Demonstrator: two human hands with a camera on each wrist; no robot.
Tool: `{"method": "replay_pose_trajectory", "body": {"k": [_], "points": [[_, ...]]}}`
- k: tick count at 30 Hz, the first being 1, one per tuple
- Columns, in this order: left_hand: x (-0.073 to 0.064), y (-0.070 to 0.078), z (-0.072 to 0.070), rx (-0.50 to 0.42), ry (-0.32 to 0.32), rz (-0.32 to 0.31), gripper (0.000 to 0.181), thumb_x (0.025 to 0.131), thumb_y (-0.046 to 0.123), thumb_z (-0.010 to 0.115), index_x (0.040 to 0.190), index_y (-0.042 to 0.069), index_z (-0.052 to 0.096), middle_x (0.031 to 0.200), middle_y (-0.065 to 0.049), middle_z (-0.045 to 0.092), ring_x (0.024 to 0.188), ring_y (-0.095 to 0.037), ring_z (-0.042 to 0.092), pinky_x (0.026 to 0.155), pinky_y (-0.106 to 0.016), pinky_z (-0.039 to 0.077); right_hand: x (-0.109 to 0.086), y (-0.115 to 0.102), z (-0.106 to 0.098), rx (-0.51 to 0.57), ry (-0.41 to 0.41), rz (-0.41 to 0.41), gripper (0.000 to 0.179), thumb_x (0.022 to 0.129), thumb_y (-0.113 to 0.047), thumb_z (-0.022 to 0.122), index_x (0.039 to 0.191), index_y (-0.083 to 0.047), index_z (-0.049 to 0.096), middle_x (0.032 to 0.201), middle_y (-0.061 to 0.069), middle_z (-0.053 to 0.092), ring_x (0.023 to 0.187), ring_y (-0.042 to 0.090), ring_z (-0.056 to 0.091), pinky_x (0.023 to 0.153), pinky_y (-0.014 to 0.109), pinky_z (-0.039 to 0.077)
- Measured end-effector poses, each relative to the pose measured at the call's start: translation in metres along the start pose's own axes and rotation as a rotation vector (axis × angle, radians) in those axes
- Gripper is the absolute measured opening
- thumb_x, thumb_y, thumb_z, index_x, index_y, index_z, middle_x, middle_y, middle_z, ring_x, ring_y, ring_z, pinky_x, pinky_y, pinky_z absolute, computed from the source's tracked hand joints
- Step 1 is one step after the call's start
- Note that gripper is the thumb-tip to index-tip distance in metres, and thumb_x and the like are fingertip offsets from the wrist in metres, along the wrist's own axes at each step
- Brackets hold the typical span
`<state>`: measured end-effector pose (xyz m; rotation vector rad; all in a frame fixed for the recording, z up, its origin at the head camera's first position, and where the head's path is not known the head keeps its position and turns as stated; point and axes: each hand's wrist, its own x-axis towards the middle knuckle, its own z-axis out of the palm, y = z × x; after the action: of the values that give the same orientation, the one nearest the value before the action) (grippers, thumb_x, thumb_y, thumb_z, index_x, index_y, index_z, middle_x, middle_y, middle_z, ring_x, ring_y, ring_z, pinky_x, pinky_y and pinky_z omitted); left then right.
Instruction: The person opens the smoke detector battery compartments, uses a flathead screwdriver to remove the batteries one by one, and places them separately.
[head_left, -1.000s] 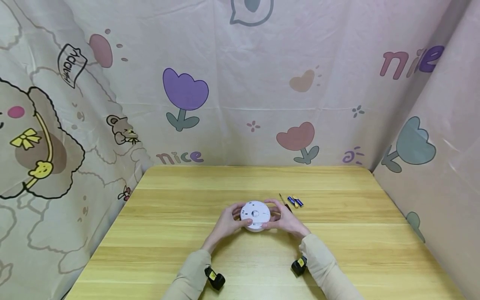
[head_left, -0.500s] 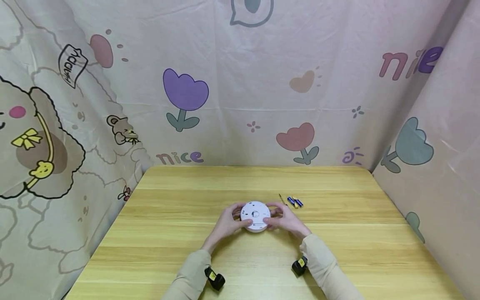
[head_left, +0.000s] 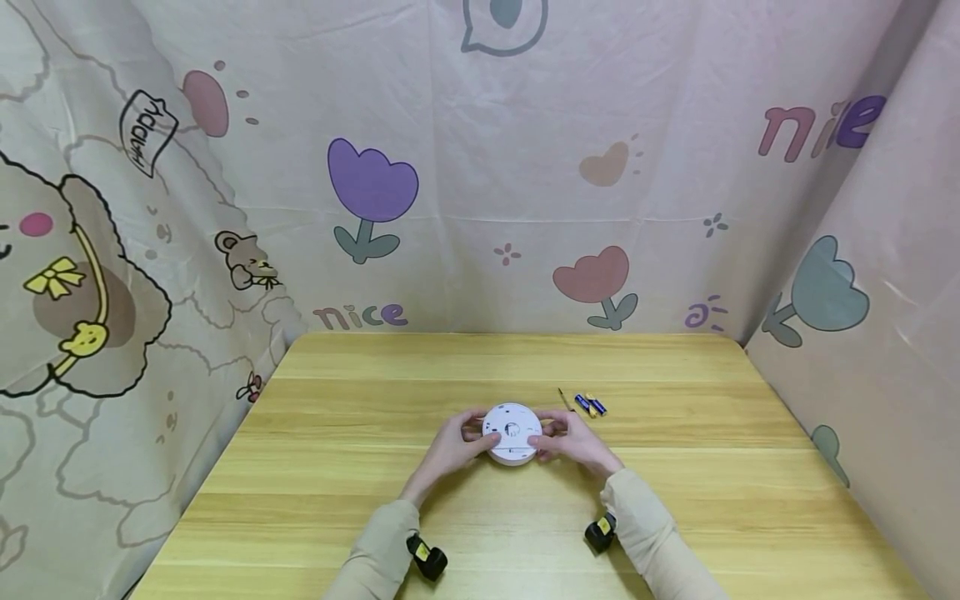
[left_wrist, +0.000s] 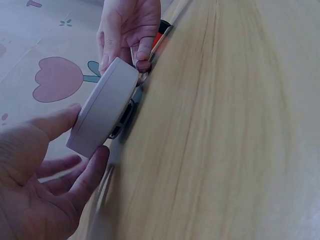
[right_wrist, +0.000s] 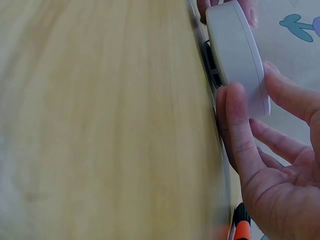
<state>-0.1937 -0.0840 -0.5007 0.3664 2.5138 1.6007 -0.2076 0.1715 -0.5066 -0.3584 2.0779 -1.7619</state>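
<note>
A round white device [head_left: 512,432], like a smoke alarm, is held between both hands close over the wooden table, its marked flat face turned up. My left hand [head_left: 454,444] grips its left side, thumb on the upper face and fingers beneath the edge. Opposite it, my right hand [head_left: 576,439] pinches the right side with the thumb on top. In the left wrist view the device's plain white side wall [left_wrist: 104,107] is tilted. A dark slotted part [right_wrist: 212,62] shows at its underside in the right wrist view.
Behind the right hand lie several small blue-and-gold batteries [head_left: 590,404] and a thin screwdriver [head_left: 566,398], its orange-and-black handle [right_wrist: 242,225] seen in the right wrist view. A patterned cloth [head_left: 465,167] hangs behind the wooden table [head_left: 337,417].
The right thumb has shifted from the device's lower edge onto its face, and the right fingers have drawn down along the rim. The left thumb has slid slightly inward and up.
</note>
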Motion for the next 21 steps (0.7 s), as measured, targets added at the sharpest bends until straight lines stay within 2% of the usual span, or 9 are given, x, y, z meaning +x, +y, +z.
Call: {"method": "replay_pose_trajectory", "body": {"k": [4, 9, 14, 21], "points": [[-0.0004, 0.0002, -0.0006, -0.037, -0.018, -0.033, 0.053, 0.092, 0.026, 0.074, 0.13, -0.007, 0.06, 0.107, -0.018, 0.071, 0.091, -0.019, 0.068, 0.078, -0.029, 0.063, -0.0002, -0.0007, 0.0004, -0.003, 0.0, -0.001, 0.06, 0.089, -0.006, 0.072, 0.14, 0.014, 0.046, 0.093, 0.007, 0.064, 0.075, 0.015, 0.067, 0.072, 0.028, 0.064], [0.0001, 0.0012, -0.0011, -0.077, -0.047, -0.055, 0.043, 0.093, 0.025, 0.073, 0.123, -0.005, 0.066, 0.091, -0.012, 0.072, 0.077, -0.012, 0.066, 0.071, -0.025, 0.063, -0.0006, -0.0006, 0.0002, -0.019, -0.013, 0.003, 0.046, 0.091, -0.009, 0.071, 0.128, 0.014, 0.058, 0.088, 0.005, 0.069, 0.071, 0.014, 0.066, 0.067, 0.024, 0.062], [0.0006, 0.0011, -0.0019, -0.082, -0.054, -0.065, 0.044, 0.091, 0.023, 0.075, 0.124, -0.004, 0.066, 0.088, -0.009, 0.072, 0.075, -0.01, 0.065, 0.071, -0.025, 0.063, -0.0021, -0.0004, 0.0005, -0.021, -0.03, 0.012, 0.035, 0.092, -0.011, 0.07, 0.118, 0.012, 0.064, 0.084, 0.006, 0.071, 0.068, 0.013, 0.066, 0.065, 0.024, 0.062], [-0.0014, 0.0016, -0.0022, -0.132, -0.058, -0.074, 0.043, 0.09, 0.02, 0.076, 0.123, -0.006, 0.066, 0.089, -0.011, 0.071, 0.077, -0.011, 0.066, 0.073, -0.027, 0.064, -0.0044, -0.0024, 0.0014, -0.018, -0.035, 0.0, 0.038, 0.092, -0.011, 0.071, 0.12, 0.014, 0.062, 0.086, 0.006, 0.071, 0.07, 0.014, 0.067, 0.068, 0.025, 0.063]]}}
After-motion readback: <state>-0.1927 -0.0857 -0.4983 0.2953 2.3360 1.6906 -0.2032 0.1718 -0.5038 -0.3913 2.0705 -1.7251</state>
